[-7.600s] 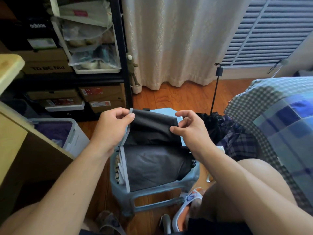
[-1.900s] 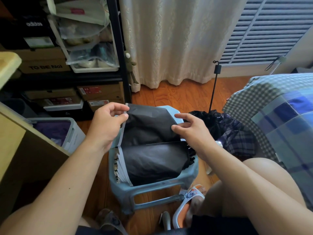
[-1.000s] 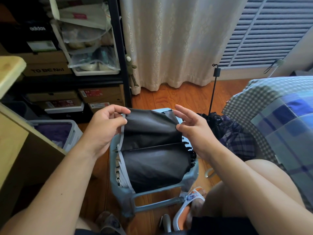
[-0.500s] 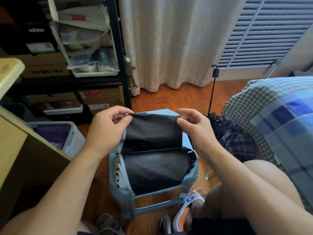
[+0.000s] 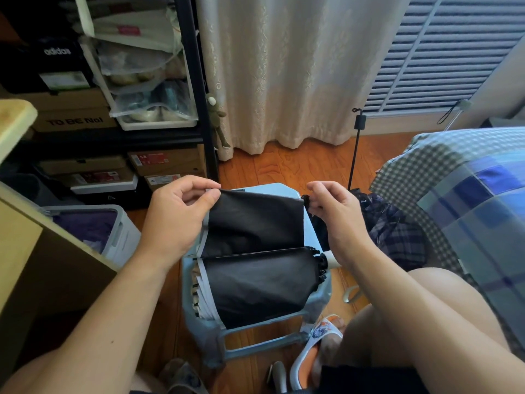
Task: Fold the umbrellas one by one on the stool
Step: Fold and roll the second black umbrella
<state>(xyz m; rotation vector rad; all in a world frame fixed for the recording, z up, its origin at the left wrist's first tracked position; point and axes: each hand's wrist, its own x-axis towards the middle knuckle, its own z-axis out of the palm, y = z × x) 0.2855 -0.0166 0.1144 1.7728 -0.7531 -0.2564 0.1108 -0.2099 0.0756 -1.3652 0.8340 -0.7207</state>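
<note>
1. Black canopy fabric of the umbrella (image 5: 255, 260) is lying across the top of the pale blue stool (image 5: 309, 231), with one panel being lifted at the far side and the remaining pleats resting flat on the near side.
2. The left hand (image 5: 176, 220) is pinching the far-left corner of the raised panel between thumb and curled fingers, at the grey trim edge.
3. The right hand (image 5: 335, 211) is pinching the far-right corner of that panel, fingers curled close; exactly how much cloth it is holding is hard to tell.
4. To do this step well, both hands should be keeping the panel taut between the two corners, so the crease is forming straight along the rib.
5. The panel should be coming down toward the near side evenly, trim edge lining up with the white pleat edges stacked at the stool's left side.
6. The rib tips (image 5: 319, 265) are bunching at the right of the stool; the fold should be kept clear of them, since cloth is likely to snag there.
7. A second, checked umbrella (image 5: 397, 234) is waiting on the floor just right of the stool, beside the checked bedcover (image 5: 468, 200), and is not yet folded.
</note>
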